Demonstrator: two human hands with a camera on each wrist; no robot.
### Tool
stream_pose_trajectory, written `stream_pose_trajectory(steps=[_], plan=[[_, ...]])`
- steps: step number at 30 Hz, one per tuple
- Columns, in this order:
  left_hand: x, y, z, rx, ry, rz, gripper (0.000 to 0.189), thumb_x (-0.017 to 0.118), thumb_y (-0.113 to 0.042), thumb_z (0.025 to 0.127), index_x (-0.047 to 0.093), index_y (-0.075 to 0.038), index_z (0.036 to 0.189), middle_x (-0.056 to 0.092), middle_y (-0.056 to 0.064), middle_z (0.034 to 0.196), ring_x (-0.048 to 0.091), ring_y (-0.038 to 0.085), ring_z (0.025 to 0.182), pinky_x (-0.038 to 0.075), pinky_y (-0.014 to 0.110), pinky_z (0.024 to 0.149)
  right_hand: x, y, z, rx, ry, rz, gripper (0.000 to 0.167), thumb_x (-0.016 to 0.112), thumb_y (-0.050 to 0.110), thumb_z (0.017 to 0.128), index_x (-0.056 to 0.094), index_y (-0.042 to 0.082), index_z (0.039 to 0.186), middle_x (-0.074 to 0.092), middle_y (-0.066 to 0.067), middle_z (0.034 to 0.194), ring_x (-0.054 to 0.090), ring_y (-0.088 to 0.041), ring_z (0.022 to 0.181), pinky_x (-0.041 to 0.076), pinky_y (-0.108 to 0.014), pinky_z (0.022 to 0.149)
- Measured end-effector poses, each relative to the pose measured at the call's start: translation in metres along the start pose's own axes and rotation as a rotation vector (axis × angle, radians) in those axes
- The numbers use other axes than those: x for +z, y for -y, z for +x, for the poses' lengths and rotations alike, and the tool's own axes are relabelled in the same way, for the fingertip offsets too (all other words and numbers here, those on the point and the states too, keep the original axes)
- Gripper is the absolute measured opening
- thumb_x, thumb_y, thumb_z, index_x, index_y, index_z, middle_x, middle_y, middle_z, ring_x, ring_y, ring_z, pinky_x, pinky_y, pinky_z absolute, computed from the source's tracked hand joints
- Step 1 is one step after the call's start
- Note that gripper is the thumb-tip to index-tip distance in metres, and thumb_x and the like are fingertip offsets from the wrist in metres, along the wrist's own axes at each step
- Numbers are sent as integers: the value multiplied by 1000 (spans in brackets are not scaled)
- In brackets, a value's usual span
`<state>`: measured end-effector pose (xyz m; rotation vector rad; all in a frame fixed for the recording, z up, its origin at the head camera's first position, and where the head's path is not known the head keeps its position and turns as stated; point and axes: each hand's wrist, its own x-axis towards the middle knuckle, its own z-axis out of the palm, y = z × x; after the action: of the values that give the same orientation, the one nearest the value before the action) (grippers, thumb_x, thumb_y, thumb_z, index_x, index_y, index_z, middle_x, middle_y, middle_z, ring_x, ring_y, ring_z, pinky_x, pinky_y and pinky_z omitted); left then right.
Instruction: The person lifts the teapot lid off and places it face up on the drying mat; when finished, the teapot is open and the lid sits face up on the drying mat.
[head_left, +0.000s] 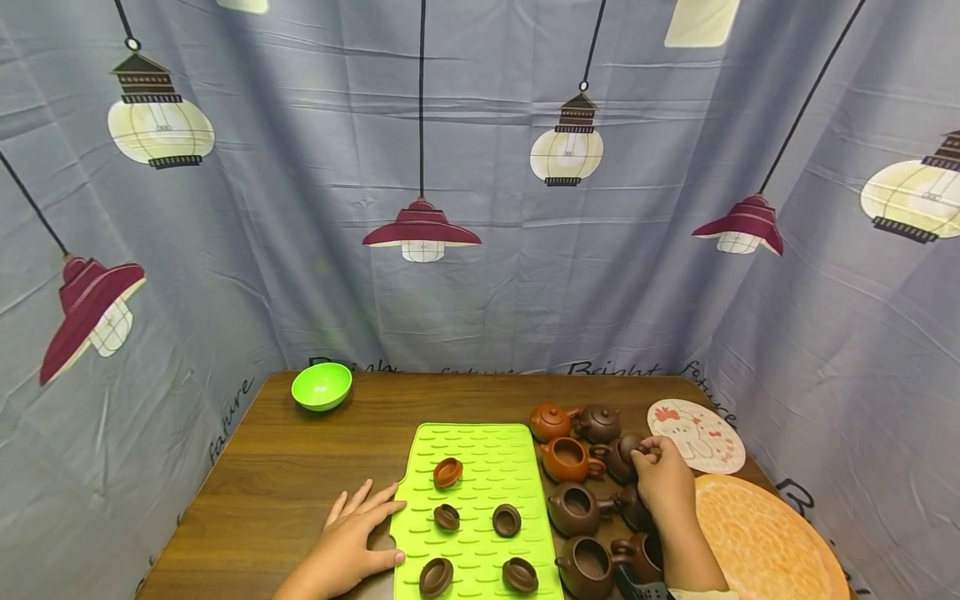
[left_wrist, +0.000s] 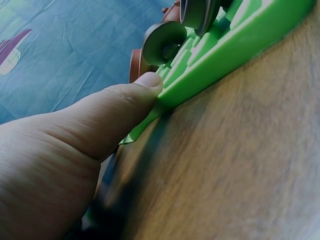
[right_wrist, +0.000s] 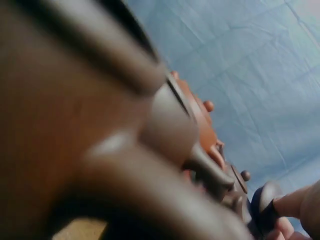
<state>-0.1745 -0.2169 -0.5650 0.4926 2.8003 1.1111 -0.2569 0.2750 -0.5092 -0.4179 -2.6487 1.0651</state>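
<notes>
My left hand (head_left: 354, 533) lies with spread fingers at the left edge of a lime green mat (head_left: 480, 546); in the left wrist view its thumb (left_wrist: 130, 92) touches the mat's rim. On the mat lie an orange-brown lid (head_left: 447, 472) and several dark brown lids (head_left: 506, 521). At the right, my right hand (head_left: 666, 482) pinches a dark brown lid (right_wrist: 269, 192) at the top of a small dark teapot (head_left: 619, 462). Beside it stand an open orange-brown teapot (head_left: 564, 473) and, behind, a lidded orange-brown teapot (head_left: 550, 422) and a lidded dark teapot (head_left: 600, 423).
Several open dark teapots (head_left: 576, 527) stand nearer, along the mat's right side. A round patterned mat (head_left: 765, 542) and a pale oval mat with a drawing (head_left: 696, 435) lie to the right. A green bowl (head_left: 322, 386) sits at the back left of the wooden table (head_left: 262, 475).
</notes>
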Motion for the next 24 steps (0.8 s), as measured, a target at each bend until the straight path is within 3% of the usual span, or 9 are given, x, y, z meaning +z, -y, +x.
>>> stream_pose_trajectory(steps=[5,9,11,14,18,21,24], plan=[[1,1,0,3,-8,13,78,81,-57,84,60,-16,147,41,8,167,18,53,157,-3,78,119,-2,-1,-1,-12,2,18,25,61,19,104,59,0,121,73,-19,103,68,-38,97,49,-49,79],[0,1,1,4,-17,21,78,81,-58,84,61,-17,146,42,7,166,19,52,157,-2,78,119,-4,2,-1,19,49,105,28,57,16,106,56,-4,126,76,-16,97,70,-28,86,52,-37,72],[0,1,1,2,-15,19,77,81,-58,84,61,-17,146,42,7,167,19,52,157,-2,77,119,-5,5,-1,69,115,242,33,53,13,108,51,-8,132,75,-14,93,69,-20,79,53,-28,67],[0,1,0,3,-12,15,77,81,-58,84,61,-17,146,42,8,167,19,53,157,-3,77,119,-4,7,-3,172,237,551,38,49,8,109,41,-9,142,70,-6,95,64,-7,75,56,-18,64],[0,0,0,4,-14,15,77,81,-57,85,61,-17,146,42,8,166,19,53,157,-3,78,119,-5,9,-5,283,361,915,27,46,6,111,47,3,138,66,3,100,59,0,80,54,-12,69],[0,0,0,5,-17,14,77,81,-57,85,61,-16,146,42,9,166,19,54,156,-3,78,119,-7,10,-7,319,419,1075,20,44,3,111,54,12,124,68,4,102,59,-1,83,52,-10,70],[0,0,-1,6,-16,14,77,81,-58,85,61,-16,146,42,9,166,19,54,156,-3,78,118,-8,11,-9,324,455,1140,21,43,1,111,55,14,120,68,3,104,59,-1,84,51,-10,70]])
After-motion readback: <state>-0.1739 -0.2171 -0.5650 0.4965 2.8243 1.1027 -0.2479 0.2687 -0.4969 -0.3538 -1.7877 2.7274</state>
